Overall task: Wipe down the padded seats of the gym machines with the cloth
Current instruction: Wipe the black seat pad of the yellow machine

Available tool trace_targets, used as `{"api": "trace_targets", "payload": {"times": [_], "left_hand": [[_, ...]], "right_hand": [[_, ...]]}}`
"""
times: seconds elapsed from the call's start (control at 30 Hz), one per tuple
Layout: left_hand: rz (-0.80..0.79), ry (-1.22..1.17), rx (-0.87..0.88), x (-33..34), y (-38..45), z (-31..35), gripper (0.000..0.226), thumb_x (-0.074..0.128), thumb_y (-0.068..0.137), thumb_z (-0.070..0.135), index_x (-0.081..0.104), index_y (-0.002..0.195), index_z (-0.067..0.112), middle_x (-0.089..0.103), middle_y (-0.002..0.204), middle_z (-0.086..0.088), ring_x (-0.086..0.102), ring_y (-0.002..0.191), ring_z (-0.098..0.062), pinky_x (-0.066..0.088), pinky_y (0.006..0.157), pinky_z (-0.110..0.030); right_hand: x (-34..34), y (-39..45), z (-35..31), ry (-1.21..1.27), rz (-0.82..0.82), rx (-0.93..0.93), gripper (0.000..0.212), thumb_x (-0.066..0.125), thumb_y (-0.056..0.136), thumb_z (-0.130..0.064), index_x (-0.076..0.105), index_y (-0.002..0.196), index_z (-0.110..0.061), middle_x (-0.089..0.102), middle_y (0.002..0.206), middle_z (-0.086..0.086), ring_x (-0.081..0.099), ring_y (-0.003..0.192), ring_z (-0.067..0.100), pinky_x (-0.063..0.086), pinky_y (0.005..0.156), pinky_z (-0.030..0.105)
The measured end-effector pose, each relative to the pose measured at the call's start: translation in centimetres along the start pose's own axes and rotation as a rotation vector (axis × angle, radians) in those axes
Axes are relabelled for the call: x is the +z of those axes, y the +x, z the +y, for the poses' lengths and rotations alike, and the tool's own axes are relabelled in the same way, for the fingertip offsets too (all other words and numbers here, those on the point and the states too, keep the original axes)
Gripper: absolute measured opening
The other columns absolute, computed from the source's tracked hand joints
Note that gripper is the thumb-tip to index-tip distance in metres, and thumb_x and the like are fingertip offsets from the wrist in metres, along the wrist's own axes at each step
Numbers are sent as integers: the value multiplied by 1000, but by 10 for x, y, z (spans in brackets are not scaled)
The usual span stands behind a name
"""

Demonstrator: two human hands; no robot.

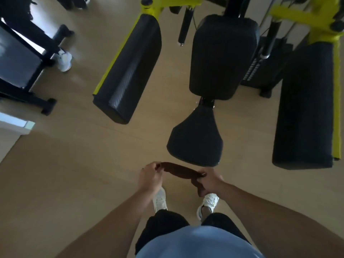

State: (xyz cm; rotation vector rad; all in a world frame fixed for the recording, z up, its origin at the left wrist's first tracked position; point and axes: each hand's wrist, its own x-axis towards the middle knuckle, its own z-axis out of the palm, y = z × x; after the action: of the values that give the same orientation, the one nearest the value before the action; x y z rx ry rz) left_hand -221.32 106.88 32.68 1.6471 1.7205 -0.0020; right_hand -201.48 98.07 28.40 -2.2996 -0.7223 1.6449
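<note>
A dark brown cloth [178,170] is stretched between my two hands, low in the view above my white shoes. My left hand [149,175] pinches its left end. My right hand [209,180] grips its right end, and a fold of cloth hangs below that fist. Just beyond the cloth is a black padded seat [195,140] with its black back pad [223,56] above it. Neither hand touches the seat.
Long black pads on yellow arms flank the seat, one at the left [128,71] and one at the right [305,108]. A weight stack [260,71] stands behind. At far left are a dark machine frame [24,62] and another person's white shoe [64,59]. The floor is tan.
</note>
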Motion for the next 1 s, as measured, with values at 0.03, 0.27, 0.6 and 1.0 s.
{"api": "trace_targets", "payload": {"times": [0.03,0.27,0.6,1.0], "left_hand": [[-48,1,4,-2,10,0,21,57,99,27,73,107,16,77,84,4,72,73,-9,57,66,-27],[-241,-68,112,-14,61,0,23,54,99,29,67,90,13,74,63,2,70,52,-7,59,55,-26],[-154,120,442,31,152,-18,52,50,101,29,38,151,23,51,148,-1,45,138,-18,39,112,-35],[-263,591,701,140,255,-13,63,22,106,45,-7,159,28,-23,164,3,-31,148,-24,-7,125,-40]], "right_hand": [[3,-3,0,7,16,22,24,56,92,-9,65,90,-31,70,69,1,64,55,15,57,55,26],[20,-10,-26,-30,230,111,33,54,78,-14,74,92,-35,75,88,2,70,82,27,58,70,31],[68,69,-74,95,645,-61,47,50,97,-17,55,143,-24,49,149,-2,37,141,23,32,117,39],[65,214,-15,-382,647,-197,59,24,104,-53,20,161,-34,8,170,-10,-3,158,22,-1,127,45]]}}
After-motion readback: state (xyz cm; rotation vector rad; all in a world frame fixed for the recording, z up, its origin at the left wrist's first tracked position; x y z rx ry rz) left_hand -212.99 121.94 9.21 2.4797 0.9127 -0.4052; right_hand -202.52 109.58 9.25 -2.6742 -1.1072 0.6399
